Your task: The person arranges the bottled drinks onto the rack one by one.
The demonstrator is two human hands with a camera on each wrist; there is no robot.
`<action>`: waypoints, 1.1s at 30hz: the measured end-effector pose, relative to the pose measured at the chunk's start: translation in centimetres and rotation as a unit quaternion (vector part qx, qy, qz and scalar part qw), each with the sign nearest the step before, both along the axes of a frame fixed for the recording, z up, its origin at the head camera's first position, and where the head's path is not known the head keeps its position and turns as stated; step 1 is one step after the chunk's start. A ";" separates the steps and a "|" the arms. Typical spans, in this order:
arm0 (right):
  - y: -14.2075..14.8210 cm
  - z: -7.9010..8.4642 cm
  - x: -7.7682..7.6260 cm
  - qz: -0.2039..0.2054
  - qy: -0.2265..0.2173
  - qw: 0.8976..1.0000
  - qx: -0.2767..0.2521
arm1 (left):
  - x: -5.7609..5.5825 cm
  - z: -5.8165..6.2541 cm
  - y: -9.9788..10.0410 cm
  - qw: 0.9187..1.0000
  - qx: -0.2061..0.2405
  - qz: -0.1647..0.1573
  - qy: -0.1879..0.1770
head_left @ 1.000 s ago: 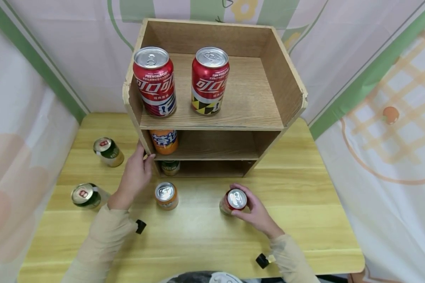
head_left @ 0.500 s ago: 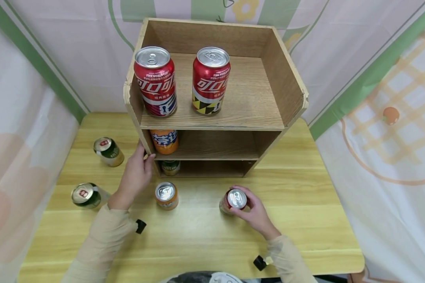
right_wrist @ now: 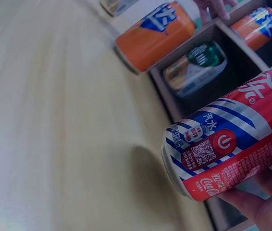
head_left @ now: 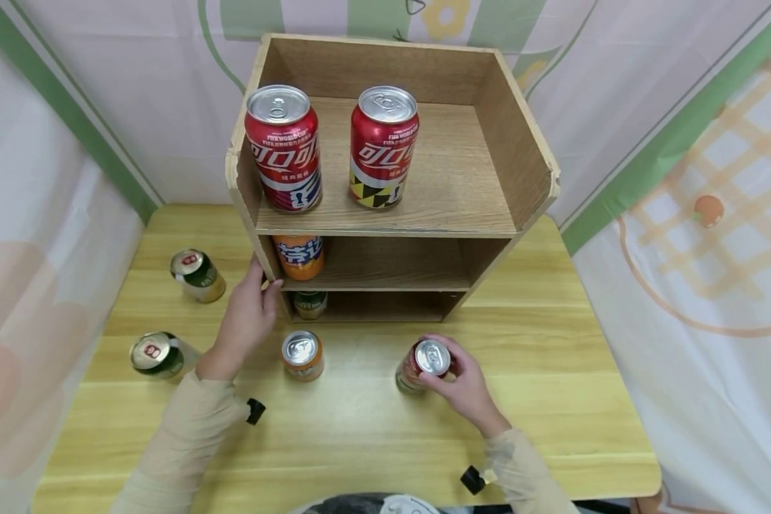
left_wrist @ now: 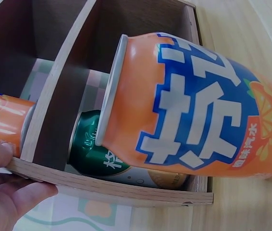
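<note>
My right hand (head_left: pixel 465 385) grips a red Coca-Cola can (head_left: pixel 411 371) around its upper part, in front of the shelf's right half. In the right wrist view the can's base stands off the table, with a dark shadow beside it. My left hand (head_left: pixel 247 310) holds the left side panel of a three-tier wooden shelf (head_left: pixel 437 164), thumb at the front edge and fingers on the outer side. Near that hand an orange soda can (left_wrist: pixel 193 106) stands on the table before the shelf. A second orange can (head_left: pixel 300 257) occupies the middle tier's left end.
Two red Coca-Cola cans, one at the left (head_left: pixel 283 160) and one mid-shelf (head_left: pixel 383 153), stand on the top tier. A green can (head_left: pixel 310 305) sits bottom left. Two more green-and-gold cans, back (head_left: pixel 199 277) and front (head_left: pixel 160 357), stand on the table (head_left: pixel 552 400) left of the shelf.
The Coca-Cola can in my right hand has risen slightly and leans a little, its top shifted right. My left hand stays on the shelf's side panel.
</note>
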State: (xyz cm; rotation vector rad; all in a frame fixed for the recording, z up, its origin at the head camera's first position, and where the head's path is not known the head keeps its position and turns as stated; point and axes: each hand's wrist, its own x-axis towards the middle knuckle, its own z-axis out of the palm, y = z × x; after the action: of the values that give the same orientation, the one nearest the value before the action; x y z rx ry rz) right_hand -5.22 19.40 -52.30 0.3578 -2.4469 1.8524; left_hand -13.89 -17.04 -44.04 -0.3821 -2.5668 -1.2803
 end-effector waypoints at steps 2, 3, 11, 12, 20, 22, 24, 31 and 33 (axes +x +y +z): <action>-0.1 0.8 -0.2 -0.003 0.005 1.000 0.004 | -0.2 0.1 -0.1 1.000 -0.003 0.000 0.003; -0.2 1.3 -0.4 -0.003 0.008 1.000 0.005 | -0.2 0.2 -0.2 1.000 -0.005 0.000 0.004; 0.0 5.1 -0.7 0.002 0.014 1.000 0.028 | -0.1 0.2 -0.1 1.000 -0.005 0.002 0.006; 0.0 5.7 -0.8 0.004 0.014 0.999 0.029 | -0.1 0.2 -0.1 1.000 -0.004 0.002 0.005; 0.4 9.2 -1.0 0.015 0.015 0.999 0.030 | -0.1 0.1 -0.1 1.000 -0.001 -0.002 -0.003; 0.4 10.1 -1.1 0.015 0.020 0.999 0.026 | -0.1 0.1 -0.1 1.000 0.000 -0.002 -0.002; 0.5 10.9 -1.2 0.016 0.026 0.999 0.021 | -0.1 0.2 -0.1 1.000 0.001 -0.002 -0.001; 0.7 14.0 -1.5 0.031 0.044 0.998 -0.017 | -0.1 0.1 -0.1 1.000 0.001 0.000 -0.007; 0.8 15.0 -1.7 0.041 0.048 0.997 -0.036 | -0.1 0.1 -0.1 1.000 0.002 -0.001 -0.009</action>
State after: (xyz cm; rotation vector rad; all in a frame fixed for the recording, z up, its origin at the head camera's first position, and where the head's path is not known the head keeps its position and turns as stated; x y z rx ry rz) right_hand -6.89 20.25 -37.31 0.5365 -2.3302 1.9008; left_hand -14.03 -17.12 -43.91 -0.3736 -2.5782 -1.2952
